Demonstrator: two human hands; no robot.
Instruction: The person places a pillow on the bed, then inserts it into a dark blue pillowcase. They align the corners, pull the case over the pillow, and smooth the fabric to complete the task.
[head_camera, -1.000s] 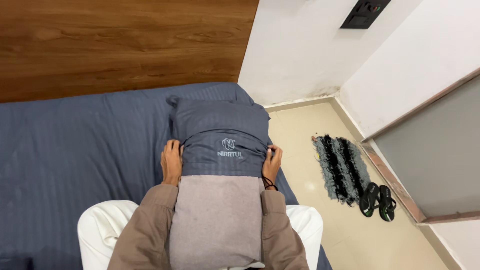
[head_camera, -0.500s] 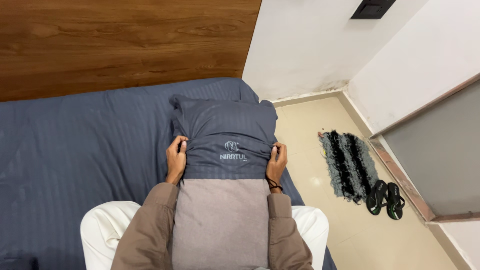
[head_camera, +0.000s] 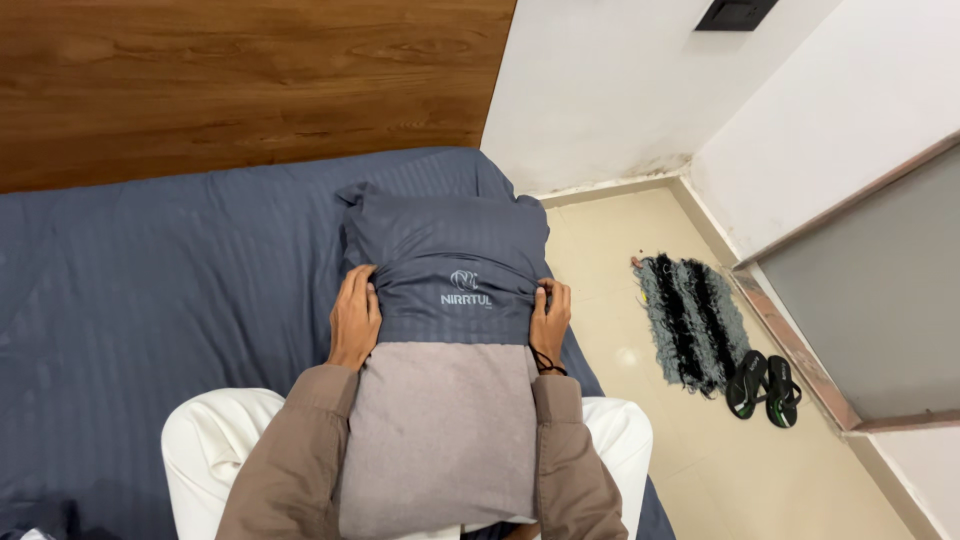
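1. Bedding in dark blue (head_camera: 150, 300) is spread over the bed, below a wooden headboard (head_camera: 240, 80).
2. Pillow (head_camera: 435, 430), grey-brown and bare at its near end, is held lengthwise over the lap, its far end resting on the bed.
3. Pillowcase (head_camera: 445, 260), dark blue, is drawn partway over the pillow's far half.
4. Striped mat (head_camera: 690, 320) and black sandals (head_camera: 765, 385) are seen on the floor at the right.
5. Left hand (head_camera: 355, 320) and right hand (head_camera: 550, 320) are closed on the pillowcase's open edge, one at each side.
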